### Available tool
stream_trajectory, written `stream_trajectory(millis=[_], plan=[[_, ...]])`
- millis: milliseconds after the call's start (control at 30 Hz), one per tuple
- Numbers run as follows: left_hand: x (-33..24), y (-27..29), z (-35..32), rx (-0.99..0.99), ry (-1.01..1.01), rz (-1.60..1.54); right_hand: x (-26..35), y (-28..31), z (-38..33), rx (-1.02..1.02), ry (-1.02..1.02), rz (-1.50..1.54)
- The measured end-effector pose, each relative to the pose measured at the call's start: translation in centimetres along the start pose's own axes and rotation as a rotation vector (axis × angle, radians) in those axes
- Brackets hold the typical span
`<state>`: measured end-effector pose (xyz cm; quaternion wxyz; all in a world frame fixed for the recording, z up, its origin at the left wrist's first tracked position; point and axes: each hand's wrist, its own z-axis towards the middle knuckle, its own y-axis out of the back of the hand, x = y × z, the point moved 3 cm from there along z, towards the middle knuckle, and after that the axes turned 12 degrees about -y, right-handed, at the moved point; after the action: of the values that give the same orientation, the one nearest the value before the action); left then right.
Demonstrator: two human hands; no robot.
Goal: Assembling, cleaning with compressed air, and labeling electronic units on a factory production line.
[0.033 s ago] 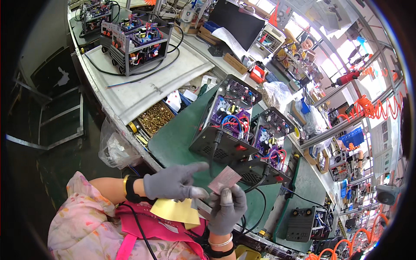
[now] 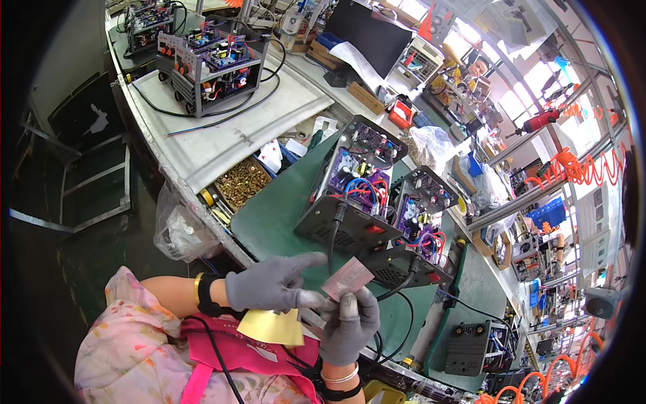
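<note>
My right hand (image 2: 350, 330), in a grey glove, pinches a small pinkish rectangular card or label (image 2: 348, 278) between thumb and fingers. Just left of it is my left hand (image 2: 269, 283), also gloved, with its index finger stretched out and its thumb near the right hand's fingers. A yellow sheet (image 2: 272, 328) hangs beneath the left palm, its upper edge tucked under the curled fingers, which are partly hidden. Beyond the card stand two black-cased units, a nearer-left one (image 2: 350, 222) and a right one (image 2: 410, 262), their purple circuit boards and coloured wires exposed.
The units stand on a green mat (image 2: 276, 222). A bin of brass fittings (image 2: 242, 183) lies at its left, beside a plastic bag (image 2: 178, 229). More open units (image 2: 212, 67) sit on a white board (image 2: 202, 145). Another unit (image 2: 474, 350) stands right. A red tool (image 2: 538, 122) hangs above.
The yellow sheet has shifted slightly under my left hand and its lower corner shows differently. Both hands and the card stay almost in place.
</note>
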<state>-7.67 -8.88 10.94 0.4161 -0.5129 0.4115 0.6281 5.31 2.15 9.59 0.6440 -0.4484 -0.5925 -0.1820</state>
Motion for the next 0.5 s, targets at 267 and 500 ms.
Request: stream_trajectory(millis=[267, 500], plan=[[-0.3, 0.1, -0.4, -0.111, -0.113, -0.179, -1.8, 0.4, -1.8, 0.260, -0.012, -0.133], [-2.1, 2.5, -0.2, 0.165, -0.056, 0.037, 2.3, 0.8, 0.9, 0.318, 0.077, -0.417]])
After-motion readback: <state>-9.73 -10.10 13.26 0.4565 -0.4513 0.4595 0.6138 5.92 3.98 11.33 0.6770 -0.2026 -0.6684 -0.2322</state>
